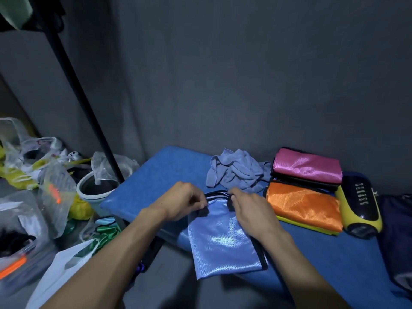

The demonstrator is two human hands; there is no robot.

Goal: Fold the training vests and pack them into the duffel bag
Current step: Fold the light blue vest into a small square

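Where the blue mat (156,175) meets its near edge, the light-blue training vest (223,239) overhangs slightly, its long axis running from the viewer toward the wall, black-trimmed neck end farthest. The left hand (180,201) pinches the black trim at the vest's far left corner; the right hand (252,210) pinches the trim at the far right, hands close but apart. Bare mat lies left of the vest. Folded orange vest (303,208) and pink vest (307,166) sit to the right, a crumpled grey-blue cloth (236,170) behind.
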